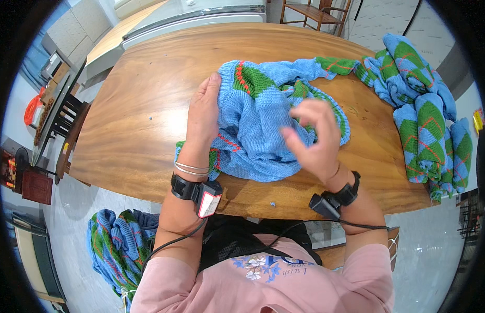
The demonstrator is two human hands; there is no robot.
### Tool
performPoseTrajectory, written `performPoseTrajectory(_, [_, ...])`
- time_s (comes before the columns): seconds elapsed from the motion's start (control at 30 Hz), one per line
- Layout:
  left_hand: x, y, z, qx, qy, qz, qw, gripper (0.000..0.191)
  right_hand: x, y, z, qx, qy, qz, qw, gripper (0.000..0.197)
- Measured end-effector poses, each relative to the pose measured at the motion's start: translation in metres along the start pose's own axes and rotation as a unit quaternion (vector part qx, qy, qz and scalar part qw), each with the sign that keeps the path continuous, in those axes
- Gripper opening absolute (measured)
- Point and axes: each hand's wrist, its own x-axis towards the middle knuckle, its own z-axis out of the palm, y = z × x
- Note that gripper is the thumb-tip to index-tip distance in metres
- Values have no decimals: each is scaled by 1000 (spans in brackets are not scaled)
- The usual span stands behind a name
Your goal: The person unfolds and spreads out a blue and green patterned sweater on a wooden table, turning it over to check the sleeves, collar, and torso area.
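A blue knitted garment [262,125] with green patches and red stitched lines lies bunched on the wooden table [121,129] before me. My left hand [203,107] is at its left side, closed against the ribbed blue edge, with part of the fingers hidden. Over the right part of the garment hovers my right hand [317,137], blurred, thumb and fingers apart and nothing between them. One long blue and green sleeve stretches from the bundle toward the far right.
Several rolled knitted pieces [430,137] in the same colours are piled at the table's right end. More knitwear [117,246] hangs low at my left, beside the table. Cables run from the black wrist devices [209,199]. A wooden chair [317,13] stands beyond the far edge.
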Motion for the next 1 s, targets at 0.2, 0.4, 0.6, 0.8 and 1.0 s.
performPoseTrajectory(0.2, [3,-7,-6,15,-5,29,999,27,-31,-8,38,48,-306,-43,950,36])
performPoseTrajectory(0.4, [7,14,-24,-43,9,27,999,31,-28,25,27,-194,-374,-15,907,27])
performPoseTrajectory(0.6, [4,25,-18,-82,-27,16,996,36,-11,112,-33,-412,-117,54,902,15])
performPoseTrajectory(0.8, [-12,16,1,-74,-113,-37,990,34,11,30,-10,58,-116,100,987,31])
performPoseTrajectory(1.0, [-19,7,11,-142,-160,-87,973,23,-10,18,30,135,-106,48,984,20])
